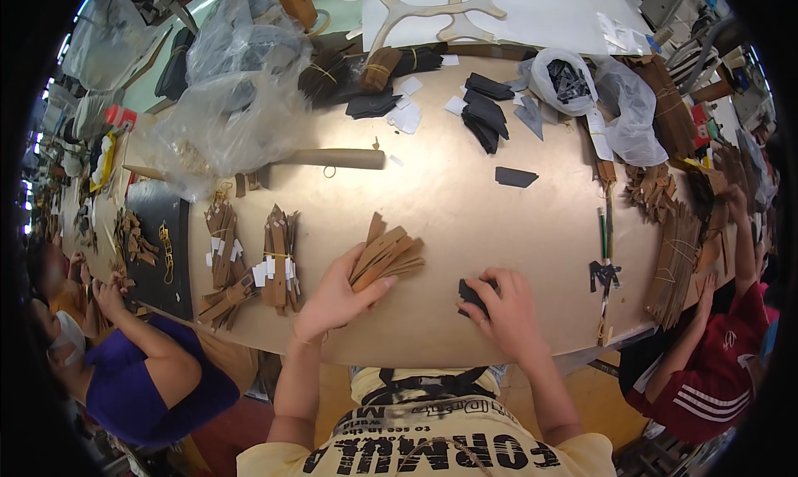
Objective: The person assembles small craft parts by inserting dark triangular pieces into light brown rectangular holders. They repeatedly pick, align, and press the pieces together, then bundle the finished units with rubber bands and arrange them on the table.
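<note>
Left hand point(332, 298), lower centre of the frame, fingers closed around a fanned stack of tan strips point(385, 259), thumb across the near end, stack resting on the table point(449, 219) and pointing toward the upper right. Right hand point(507, 307), just right of it, fingers curled down over a small pile of black pieces point(470, 295), pressing it against the table near the front edge; only the pile's left end visible under the fingertips. Hands near each other, not touching.

Left of the left hand, two bundles of tan strips with white tags point(281, 261) and point(223, 246), tied and lying on the table. Further left, a black board point(158, 244) with a chain on it. Above centre, a cardboard tube point(337, 158) lying crosswise, beside large clear plastic bags point(241, 86) in the upper left. Single black piece point(515, 177) alone in the centre right. More black pieces point(486, 111) heaped near the top, next to a white bag point(565, 78) holding dark parts. At the right edge, stacks of brown strips point(677, 261). Pens point(604, 228) lying upright in the frame, right of the right hand.

Other people at lower left, in a purple top point(158, 377), and lower right, in a red top point(715, 369).
</note>
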Available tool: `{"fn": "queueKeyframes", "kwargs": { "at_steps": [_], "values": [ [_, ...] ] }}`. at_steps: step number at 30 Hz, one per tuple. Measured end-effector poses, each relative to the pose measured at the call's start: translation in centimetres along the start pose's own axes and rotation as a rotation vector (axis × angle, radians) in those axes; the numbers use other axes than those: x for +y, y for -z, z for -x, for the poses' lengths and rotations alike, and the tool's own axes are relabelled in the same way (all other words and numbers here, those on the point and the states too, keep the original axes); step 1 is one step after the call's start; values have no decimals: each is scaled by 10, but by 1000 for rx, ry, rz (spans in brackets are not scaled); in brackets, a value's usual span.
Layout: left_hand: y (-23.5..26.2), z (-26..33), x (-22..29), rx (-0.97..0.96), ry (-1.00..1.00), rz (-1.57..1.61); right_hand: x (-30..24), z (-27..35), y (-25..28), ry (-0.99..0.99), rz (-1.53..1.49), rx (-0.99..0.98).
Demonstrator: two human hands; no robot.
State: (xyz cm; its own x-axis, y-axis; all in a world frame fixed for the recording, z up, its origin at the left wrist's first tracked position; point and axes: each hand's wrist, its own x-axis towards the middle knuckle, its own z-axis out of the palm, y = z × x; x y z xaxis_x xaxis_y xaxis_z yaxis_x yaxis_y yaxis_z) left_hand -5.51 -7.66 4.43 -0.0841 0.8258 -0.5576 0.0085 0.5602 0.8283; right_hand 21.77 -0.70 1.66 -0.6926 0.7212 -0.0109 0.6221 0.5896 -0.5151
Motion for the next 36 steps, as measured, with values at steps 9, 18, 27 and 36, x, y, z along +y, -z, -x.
{"fn": "queueKeyframes", "kwargs": {
  "at_steps": [9, 18, 27, 36],
  "values": [
    [-33, -35, 36, -389, -151, 668, -5, 28, 4, 41, -32, 59],
    [-66, -36, 4, -228, -59, 771, -3, -33, -12, -421, -1391, -64],
    [-77, -4, -43, 98, -145, 407, -28, -55, -29, -396, -1344, -224],
    [-64, -4, -41, -85, -7, 859, -39, -56, -23, -327, -1244, -173]
  ]
}}
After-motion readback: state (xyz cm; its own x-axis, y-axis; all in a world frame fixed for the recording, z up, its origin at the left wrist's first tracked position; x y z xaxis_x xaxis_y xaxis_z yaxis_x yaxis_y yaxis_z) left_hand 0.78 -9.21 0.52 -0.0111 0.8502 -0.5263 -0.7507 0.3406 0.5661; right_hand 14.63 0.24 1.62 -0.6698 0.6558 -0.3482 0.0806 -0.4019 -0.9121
